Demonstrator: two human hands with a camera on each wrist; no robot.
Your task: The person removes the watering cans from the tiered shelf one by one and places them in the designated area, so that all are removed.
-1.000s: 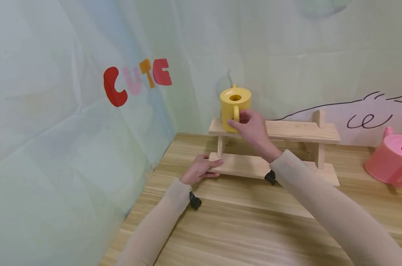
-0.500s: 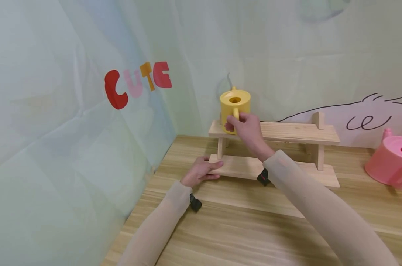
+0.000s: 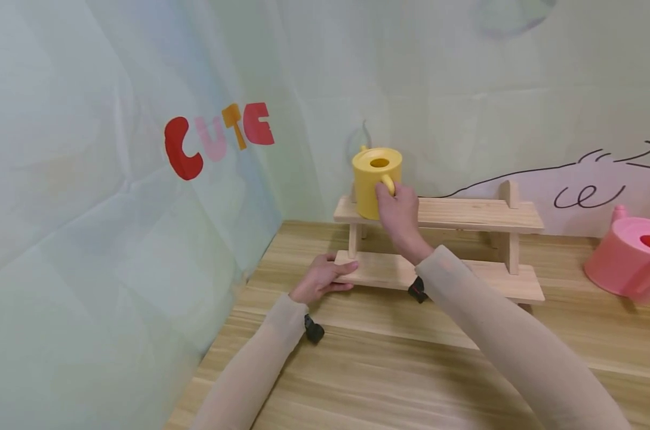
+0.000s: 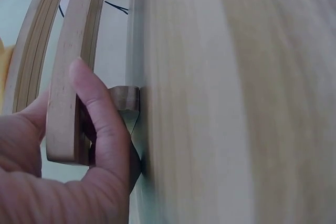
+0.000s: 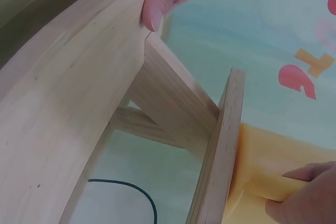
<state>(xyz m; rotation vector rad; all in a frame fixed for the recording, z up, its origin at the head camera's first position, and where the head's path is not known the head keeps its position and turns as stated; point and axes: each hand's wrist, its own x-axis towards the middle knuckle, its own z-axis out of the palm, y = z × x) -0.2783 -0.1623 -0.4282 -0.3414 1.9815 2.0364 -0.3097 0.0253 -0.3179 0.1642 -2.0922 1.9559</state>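
Observation:
A yellow watering can [image 3: 364, 185] stands upright at the left end of the upper board of a two-tier wooden shelf [image 3: 475, 212]. My right hand [image 3: 400, 215] holds its handle, which points toward me and a little right; the short spout is at the back left. In the right wrist view, the can [image 5: 257, 145] sits against the board, with thumb and fingertips pinching the handle [image 5: 275, 186]. My left hand [image 3: 322, 278] grips the left end of the lower board [image 3: 384, 269]. The left wrist view shows fingers on both faces of that board [image 4: 65, 103].
A pink watering can [image 3: 620, 263] stands on the wooden table [image 3: 357, 370] right of the shelf. Fabric walls close in the left side [image 3: 115, 269] and the back. A small upright wooden piece [image 3: 510, 194] rises at the upper board's right end.
The yellow watering can has turned on the board: its spout has swung left and its handle right. My right hand has turned with the handle. The left hand keeps its hold.

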